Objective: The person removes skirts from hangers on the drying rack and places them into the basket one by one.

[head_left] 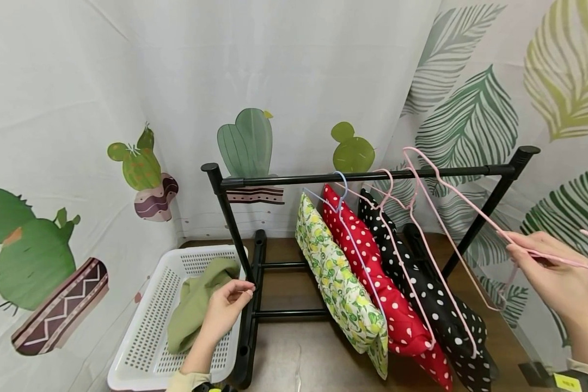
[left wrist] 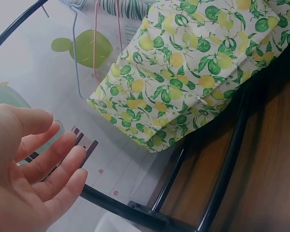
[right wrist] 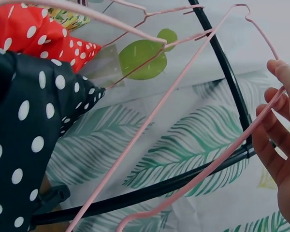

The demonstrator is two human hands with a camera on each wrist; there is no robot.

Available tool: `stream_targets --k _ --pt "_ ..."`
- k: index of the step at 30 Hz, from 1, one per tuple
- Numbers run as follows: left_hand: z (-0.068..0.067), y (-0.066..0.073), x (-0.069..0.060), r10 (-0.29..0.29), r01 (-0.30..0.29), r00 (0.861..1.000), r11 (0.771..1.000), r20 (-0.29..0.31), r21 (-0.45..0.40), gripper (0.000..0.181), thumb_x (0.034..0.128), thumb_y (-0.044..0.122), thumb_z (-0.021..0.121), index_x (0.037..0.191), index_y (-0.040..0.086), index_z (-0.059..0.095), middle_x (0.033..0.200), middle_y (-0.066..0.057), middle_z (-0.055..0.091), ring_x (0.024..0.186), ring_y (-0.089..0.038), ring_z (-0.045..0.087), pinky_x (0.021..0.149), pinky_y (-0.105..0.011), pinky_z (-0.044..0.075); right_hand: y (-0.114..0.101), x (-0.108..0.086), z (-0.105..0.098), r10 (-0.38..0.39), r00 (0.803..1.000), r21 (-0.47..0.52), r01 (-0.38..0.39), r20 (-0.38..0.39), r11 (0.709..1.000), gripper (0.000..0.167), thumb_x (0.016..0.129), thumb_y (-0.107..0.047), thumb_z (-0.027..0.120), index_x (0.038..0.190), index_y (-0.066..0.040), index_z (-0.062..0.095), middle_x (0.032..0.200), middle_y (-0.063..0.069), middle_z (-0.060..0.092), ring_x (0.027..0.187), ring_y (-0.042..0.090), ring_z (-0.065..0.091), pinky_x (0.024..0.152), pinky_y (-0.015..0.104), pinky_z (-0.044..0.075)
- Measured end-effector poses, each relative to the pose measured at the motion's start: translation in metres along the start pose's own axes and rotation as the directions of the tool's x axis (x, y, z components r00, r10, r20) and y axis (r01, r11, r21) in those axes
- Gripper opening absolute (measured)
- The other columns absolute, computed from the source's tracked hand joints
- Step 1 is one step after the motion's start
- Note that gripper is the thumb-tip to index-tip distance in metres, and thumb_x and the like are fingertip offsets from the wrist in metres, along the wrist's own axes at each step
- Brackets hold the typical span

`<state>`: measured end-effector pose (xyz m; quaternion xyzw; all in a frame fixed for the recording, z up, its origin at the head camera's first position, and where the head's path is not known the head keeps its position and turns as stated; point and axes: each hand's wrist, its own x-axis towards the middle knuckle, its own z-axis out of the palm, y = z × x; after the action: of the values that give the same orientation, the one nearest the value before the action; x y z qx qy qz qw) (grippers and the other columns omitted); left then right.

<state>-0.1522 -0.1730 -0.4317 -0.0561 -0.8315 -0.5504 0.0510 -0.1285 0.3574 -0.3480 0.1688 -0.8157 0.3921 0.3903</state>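
My right hand pinches a bare pink hanger by its upper arm. The hanger's hook is at the right part of the black rack's top bar; I cannot tell if it bears on the bar. My left hand, fingers loosely bent and holding nothing, is by the rack's left post, above a green cloth in a white basket. On hangers along the bar hang a zipped lemon-print cushion cover, a red polka-dot one and a black polka-dot one.
A blue hanger and pink hangers carry the covers. The rack's feet stand on a brown table, beside the basket. Curtains printed with cacti and leaves close off the back and sides.
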Motion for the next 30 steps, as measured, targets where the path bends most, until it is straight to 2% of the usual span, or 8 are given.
stream_targets --k 5,9,13,15,19,24,30 --pt "0.003 -0.005 0.000 0.017 -0.017 1.000 1.000 -0.001 -0.003 0.014 0.0860 0.002 0.061 0.099 0.002 0.066 0.097 -0.013 0.068 0.081 -0.012 0.064 0.072 -0.019 0.050 0.006 -0.009 -0.003 0.010 0.999 0.027 -0.009 -0.042 1.000 0.025 0.075 0.021 0.059 0.099 0.015 0.064 0.080 -0.020 0.058 0.061 -0.005 0.044 0.044 0.010 0.031" --pt "0.006 -0.021 0.004 0.013 -0.013 1.000 1.000 -0.019 -0.005 0.012 0.0852 0.003 0.062 0.097 0.006 0.067 0.095 -0.009 0.069 0.080 -0.011 0.064 0.072 -0.020 0.050 0.013 -0.017 -0.006 0.030 0.997 0.027 -0.028 -0.065 0.999 0.022 0.076 0.019 0.060 0.098 0.016 0.064 0.079 -0.021 0.060 0.063 -0.007 0.049 0.047 0.007 0.034" --pt "0.008 -0.034 0.008 0.020 -0.021 0.999 1.000 -0.029 -0.010 0.011 0.0851 0.006 0.064 0.095 0.010 0.067 0.094 -0.007 0.069 0.080 -0.007 0.063 0.071 -0.019 0.050 0.017 -0.025 -0.008 0.094 0.994 0.005 -0.094 -0.058 0.996 0.020 0.080 0.012 0.061 0.100 0.013 0.065 0.076 -0.019 0.059 0.062 -0.007 0.049 0.045 0.008 0.035" --pt "0.008 -0.036 0.008 0.043 -0.043 0.999 0.999 -0.031 -0.011 0.011 0.0849 0.007 0.064 0.095 0.010 0.067 0.094 -0.007 0.069 0.080 -0.007 0.063 0.071 -0.020 0.051 0.017 -0.028 -0.008 0.137 0.989 -0.015 -0.138 -0.050 0.990 0.021 0.080 0.012 0.061 0.101 0.011 0.066 0.075 -0.019 0.058 0.061 -0.008 0.049 0.045 0.008 0.035" --pt "0.009 -0.037 0.008 0.066 -0.067 0.998 0.998 -0.021 -0.018 0.011 0.0852 0.007 0.064 0.095 0.011 0.067 0.093 -0.005 0.069 0.081 -0.008 0.063 0.072 -0.021 0.051 0.018 -0.033 -0.009 0.172 0.984 -0.021 -0.173 -0.042 0.985 0.026 0.077 0.018 0.060 0.102 0.011 0.065 0.076 -0.020 0.057 0.060 -0.007 0.047 0.043 0.010 0.034" --pt "0.009 -0.036 0.007 0.050 -0.050 0.999 0.999 0.001 -0.021 0.012 0.0863 0.008 0.063 0.096 0.013 0.066 0.094 -0.001 0.068 0.083 -0.008 0.063 0.073 -0.022 0.051 0.020 -0.039 -0.010 0.190 0.981 -0.038 -0.191 -0.030 0.981 0.026 0.078 0.016 0.061 0.103 0.010 0.065 0.077 -0.022 0.057 0.058 -0.004 0.041 0.041 0.015 0.031" --pt "0.011 -0.036 0.007 0.039 -0.038 0.999 0.999 0.005 -0.021 0.012 0.0861 0.009 0.063 0.097 0.013 0.067 0.095 -0.004 0.068 0.082 -0.007 0.063 0.074 -0.021 0.051 0.024 -0.043 -0.011 0.229 0.973 -0.091 -0.228 0.003 0.969 0.027 0.079 0.012 0.062 0.105 0.006 0.066 0.080 -0.026 0.056 0.057 -0.001 0.036 0.040 0.020 0.028"
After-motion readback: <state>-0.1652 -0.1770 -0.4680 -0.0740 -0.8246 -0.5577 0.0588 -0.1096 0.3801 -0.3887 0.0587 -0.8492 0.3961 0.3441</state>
